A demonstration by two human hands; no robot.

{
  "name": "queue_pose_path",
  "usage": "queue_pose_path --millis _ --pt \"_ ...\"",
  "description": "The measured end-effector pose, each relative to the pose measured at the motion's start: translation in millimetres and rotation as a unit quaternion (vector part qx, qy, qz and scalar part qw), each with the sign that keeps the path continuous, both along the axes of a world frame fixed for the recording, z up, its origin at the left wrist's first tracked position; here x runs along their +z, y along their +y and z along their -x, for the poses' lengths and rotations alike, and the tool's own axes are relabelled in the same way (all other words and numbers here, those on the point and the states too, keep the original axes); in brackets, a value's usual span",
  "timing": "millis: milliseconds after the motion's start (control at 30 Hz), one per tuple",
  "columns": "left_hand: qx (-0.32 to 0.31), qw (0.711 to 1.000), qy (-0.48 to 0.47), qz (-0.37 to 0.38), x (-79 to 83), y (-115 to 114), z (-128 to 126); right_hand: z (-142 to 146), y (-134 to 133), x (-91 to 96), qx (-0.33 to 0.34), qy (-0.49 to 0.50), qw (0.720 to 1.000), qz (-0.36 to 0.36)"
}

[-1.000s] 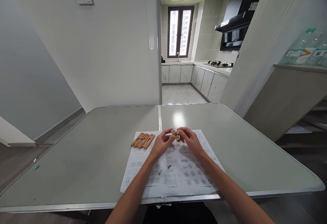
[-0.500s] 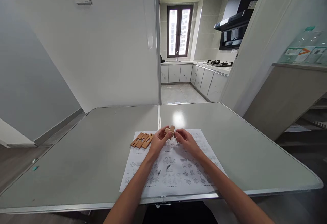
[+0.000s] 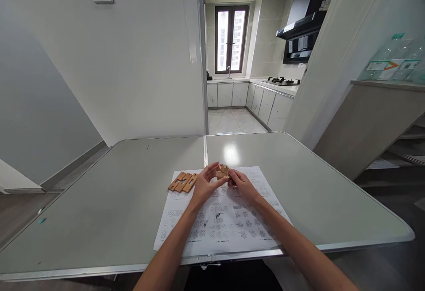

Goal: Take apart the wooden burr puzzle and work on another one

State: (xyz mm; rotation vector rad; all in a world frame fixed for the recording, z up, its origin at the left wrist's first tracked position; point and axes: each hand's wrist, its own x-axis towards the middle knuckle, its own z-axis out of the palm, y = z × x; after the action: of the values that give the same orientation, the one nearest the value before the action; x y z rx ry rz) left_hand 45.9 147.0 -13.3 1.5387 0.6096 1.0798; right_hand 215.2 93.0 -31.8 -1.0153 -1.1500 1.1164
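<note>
Over the upper part of a printed paper sheet (image 3: 217, 242) I hold a small light-wood block puzzle (image 3: 222, 172), made of interlocked pieces. My left hand (image 3: 205, 185) curves around its left side, thumb along the bottom and fingers behind. From the right, my right hand (image 3: 241, 185) pinches it with the thumb and bent fingers; its fingertips are partly hidden. Left of my left hand, several flat brown wooden pieces with cut-out slots (image 3: 182, 182) lie overlapping on the sheet's upper left corner.
The grey-green table (image 3: 109, 207) has a metal-trimmed edge and a seam down its middle. A small teal scrap (image 3: 41, 220) lies near its left edge. Past the table are a white wall (image 3: 159, 61) and a kitchen doorway. Plastic bottles (image 3: 381, 63) stand on a cabinet at right.
The block puzzle has turned in my hands. My left thumb and fingers have spread wider around it, while my right hand has moved in closer to grip its right side.
</note>
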Motion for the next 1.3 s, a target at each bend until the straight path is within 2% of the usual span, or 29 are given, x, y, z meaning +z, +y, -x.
queue_pose_path --millis 200,433,667,833,1000,1300 --pt "-0.005 0.998 0.023 -0.06 10.4 -11 0 -2 -1 -0.1 0.039 0.029 0.997 0.051" --pt "-0.009 0.996 0.038 -0.077 11.6 -14 1 -3 1 -1.8 0.036 0.044 0.997 0.056" --pt "-0.029 0.998 0.04 -0.046 6.7 -10 1 -2 3 -3.8 -0.001 0.032 0.999 0.042" --pt "-0.048 0.997 0.052 0.016 -2.9 -8 -1 -1 3 -3.6 -0.033 -0.002 0.999 0.012" --pt "-0.033 0.996 0.065 0.057 -7.9 -5 -3 -2 4 -5.8 -0.046 -0.036 0.998 -0.021" --pt "0.009 0.998 0.062 0.024 -4.5 -7 -3 -2 2 -3.7 -0.04 -0.069 0.996 -0.041"
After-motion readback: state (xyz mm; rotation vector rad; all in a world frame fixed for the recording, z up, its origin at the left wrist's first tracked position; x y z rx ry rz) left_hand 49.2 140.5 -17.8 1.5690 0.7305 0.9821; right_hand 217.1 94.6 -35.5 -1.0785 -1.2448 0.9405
